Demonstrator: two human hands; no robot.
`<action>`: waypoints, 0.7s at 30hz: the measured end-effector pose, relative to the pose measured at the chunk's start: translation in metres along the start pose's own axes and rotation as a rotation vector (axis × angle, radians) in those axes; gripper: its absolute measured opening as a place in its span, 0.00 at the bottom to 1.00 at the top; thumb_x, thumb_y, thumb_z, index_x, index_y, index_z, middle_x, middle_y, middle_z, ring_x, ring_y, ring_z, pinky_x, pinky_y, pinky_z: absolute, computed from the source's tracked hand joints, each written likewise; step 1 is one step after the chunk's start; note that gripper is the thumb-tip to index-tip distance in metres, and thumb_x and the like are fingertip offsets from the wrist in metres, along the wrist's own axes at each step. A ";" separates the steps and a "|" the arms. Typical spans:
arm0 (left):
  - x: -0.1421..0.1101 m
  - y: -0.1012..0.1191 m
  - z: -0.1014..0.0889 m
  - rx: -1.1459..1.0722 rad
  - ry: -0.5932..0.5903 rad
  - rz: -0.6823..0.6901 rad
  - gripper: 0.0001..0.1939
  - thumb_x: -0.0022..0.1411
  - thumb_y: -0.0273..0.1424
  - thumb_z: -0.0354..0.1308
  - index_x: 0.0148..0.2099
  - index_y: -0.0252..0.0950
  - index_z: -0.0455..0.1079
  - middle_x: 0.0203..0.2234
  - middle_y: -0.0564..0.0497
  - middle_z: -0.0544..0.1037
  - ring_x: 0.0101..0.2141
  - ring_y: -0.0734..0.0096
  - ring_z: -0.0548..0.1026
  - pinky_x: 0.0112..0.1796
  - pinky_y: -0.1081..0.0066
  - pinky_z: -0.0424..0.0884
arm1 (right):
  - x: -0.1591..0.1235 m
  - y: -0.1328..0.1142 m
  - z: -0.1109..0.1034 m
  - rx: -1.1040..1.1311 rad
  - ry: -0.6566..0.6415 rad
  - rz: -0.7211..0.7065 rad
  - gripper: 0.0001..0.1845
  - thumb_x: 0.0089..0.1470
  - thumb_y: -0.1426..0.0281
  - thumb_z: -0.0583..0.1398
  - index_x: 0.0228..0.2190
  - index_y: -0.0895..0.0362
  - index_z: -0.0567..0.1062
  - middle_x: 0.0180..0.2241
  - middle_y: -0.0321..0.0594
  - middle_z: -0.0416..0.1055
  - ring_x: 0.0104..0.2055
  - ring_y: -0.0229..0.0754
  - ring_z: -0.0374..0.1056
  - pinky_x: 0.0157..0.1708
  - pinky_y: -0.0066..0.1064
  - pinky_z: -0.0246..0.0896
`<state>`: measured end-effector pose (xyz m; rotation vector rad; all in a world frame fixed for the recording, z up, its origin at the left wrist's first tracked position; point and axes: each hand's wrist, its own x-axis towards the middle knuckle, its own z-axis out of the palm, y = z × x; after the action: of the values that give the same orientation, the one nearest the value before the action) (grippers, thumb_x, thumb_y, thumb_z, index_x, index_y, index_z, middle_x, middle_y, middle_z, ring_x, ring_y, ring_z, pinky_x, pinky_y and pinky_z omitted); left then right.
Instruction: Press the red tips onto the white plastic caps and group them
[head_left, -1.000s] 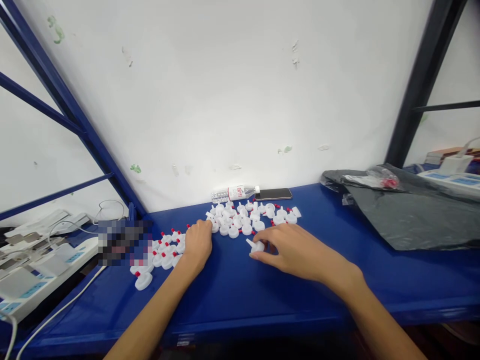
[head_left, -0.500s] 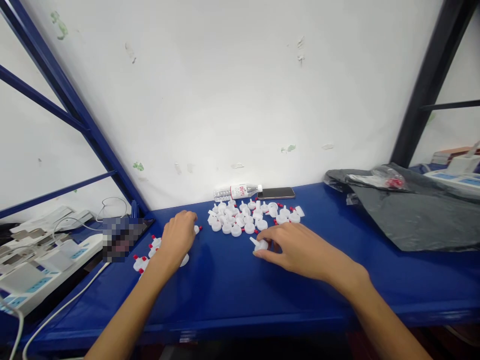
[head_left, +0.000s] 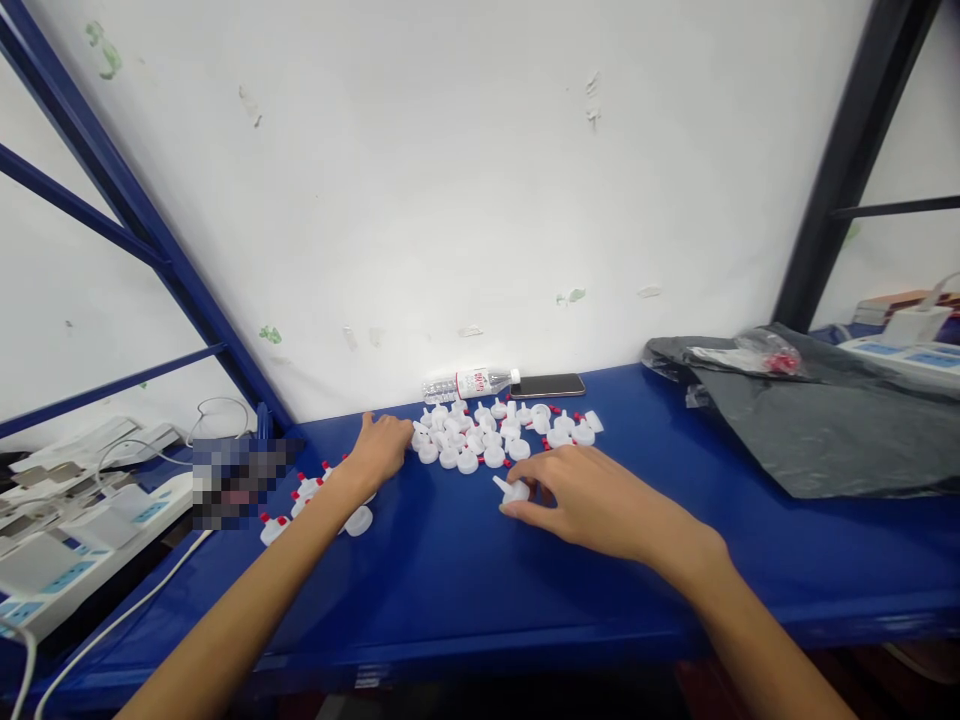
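A clear bottle (head_left: 469, 384) lies on its side beyond the right hand's grip and a little to its left, against the wall (head_left: 450, 200), its white lid on; whether any liquid is in it, I cannot tell. Well to the right of that grip, a dark grey bag (head_left: 817, 430) lies flat, its contents hidden. On its far part rests a clear packet (head_left: 757, 355) with something red showing inside.

The right hand (head_left: 592, 495) reaches in from the right, palm down and wrist bent, its thumb and fingers clamped on a white nozzle cap (head_left: 516, 490) whose spout points up and to the left. The left hand (head_left: 381, 447) stretches farther forward, back of the hand up, its fingertips at the left edge of the cap pile (head_left: 469, 440); I cannot tell whether they are closed on a cap. That pile of white caps, some with red tips, spreads just beyond the held one.

Nearer than the left hand's fingertips and to their left, more red-tipped caps (head_left: 307, 488) sit partly behind the forearm, and a round cap (head_left: 358, 520) lies beside it. Beyond the right hand's grip, a phone (head_left: 547, 386) lies beside the bottle's lid on the blue table (head_left: 465, 600).
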<state>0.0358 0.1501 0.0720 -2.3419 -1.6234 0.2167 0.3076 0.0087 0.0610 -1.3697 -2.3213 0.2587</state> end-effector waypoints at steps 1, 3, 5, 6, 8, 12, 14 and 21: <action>-0.003 0.002 -0.003 -0.024 0.031 0.005 0.08 0.69 0.31 0.57 0.44 0.32 0.75 0.42 0.44 0.78 0.45 0.59 0.77 0.48 0.54 0.72 | 0.000 0.000 0.000 0.003 -0.001 0.001 0.20 0.65 0.54 0.58 0.46 0.53 0.81 0.37 0.41 0.81 0.40 0.49 0.75 0.39 0.34 0.58; -0.015 0.010 -0.010 -0.087 0.101 0.020 0.11 0.69 0.26 0.52 0.40 0.33 0.76 0.40 0.40 0.79 0.44 0.57 0.77 0.47 0.58 0.71 | 0.000 0.001 0.001 0.009 0.002 0.001 0.20 0.65 0.54 0.57 0.46 0.53 0.81 0.37 0.42 0.81 0.41 0.49 0.75 0.39 0.34 0.59; -0.033 0.022 -0.018 -0.171 0.177 0.043 0.14 0.71 0.27 0.48 0.44 0.35 0.76 0.43 0.41 0.78 0.44 0.59 0.77 0.46 0.63 0.71 | 0.000 0.001 0.002 0.007 0.010 -0.003 0.21 0.64 0.54 0.58 0.46 0.53 0.81 0.40 0.42 0.81 0.41 0.50 0.75 0.39 0.34 0.59; -0.043 0.029 -0.022 -0.218 0.213 0.053 0.15 0.72 0.29 0.47 0.47 0.37 0.76 0.45 0.43 0.78 0.44 0.62 0.78 0.45 0.66 0.71 | 0.000 0.001 0.002 0.005 0.015 -0.005 0.21 0.64 0.54 0.58 0.47 0.54 0.81 0.41 0.43 0.81 0.42 0.50 0.75 0.40 0.34 0.59; -0.066 0.046 -0.028 -0.514 0.336 0.098 0.12 0.71 0.34 0.51 0.46 0.39 0.77 0.43 0.47 0.80 0.42 0.65 0.78 0.44 0.69 0.73 | 0.000 0.000 0.001 0.007 0.023 -0.008 0.21 0.64 0.54 0.58 0.48 0.54 0.81 0.42 0.43 0.81 0.42 0.50 0.75 0.40 0.35 0.59; -0.097 0.077 -0.027 -1.084 0.341 0.105 0.09 0.66 0.36 0.59 0.39 0.39 0.78 0.32 0.52 0.82 0.32 0.68 0.79 0.36 0.71 0.75 | -0.001 -0.005 -0.001 0.061 0.011 -0.016 0.19 0.63 0.54 0.60 0.47 0.52 0.82 0.37 0.40 0.81 0.38 0.48 0.75 0.39 0.34 0.60; -0.100 0.086 -0.021 -1.212 0.309 0.108 0.07 0.64 0.36 0.62 0.39 0.40 0.80 0.32 0.52 0.82 0.30 0.68 0.79 0.34 0.71 0.75 | 0.000 -0.007 -0.003 0.096 -0.009 -0.021 0.18 0.62 0.55 0.61 0.46 0.51 0.82 0.36 0.39 0.81 0.36 0.46 0.75 0.38 0.33 0.60; -0.093 0.094 -0.008 -1.445 0.238 0.129 0.08 0.62 0.34 0.63 0.39 0.39 0.83 0.34 0.49 0.80 0.27 0.72 0.77 0.29 0.72 0.76 | 0.000 -0.010 0.001 0.071 -0.030 -0.001 0.16 0.61 0.56 0.63 0.46 0.49 0.82 0.37 0.38 0.81 0.38 0.46 0.74 0.38 0.32 0.59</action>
<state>0.0880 0.0311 0.0462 -3.1009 -1.6990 -1.6615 0.2989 0.0040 0.0639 -1.3394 -2.3139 0.3604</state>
